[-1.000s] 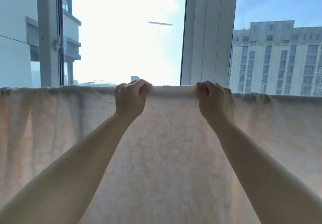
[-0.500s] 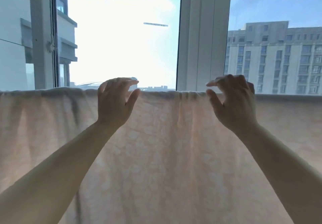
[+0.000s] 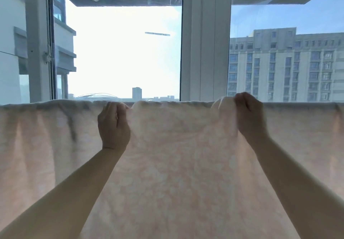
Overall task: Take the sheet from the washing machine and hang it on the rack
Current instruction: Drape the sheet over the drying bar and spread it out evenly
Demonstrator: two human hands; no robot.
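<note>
Hands, spread open a moment ago, now pinch sheet (image 3: 176, 164): left hand (image 3: 114, 125); right hand (image 3: 249, 116).

both hands (image 3: 114, 125) (image 3: 249, 116) open half a second ago, now pinching sheet (image 3: 176, 164) top

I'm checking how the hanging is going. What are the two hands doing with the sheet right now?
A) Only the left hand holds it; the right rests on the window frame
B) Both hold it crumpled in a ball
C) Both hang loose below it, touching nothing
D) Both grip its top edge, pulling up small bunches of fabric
D: the left hand and right hand each pinch the top edge of the sheet, which bulges up beside each grip.
</note>
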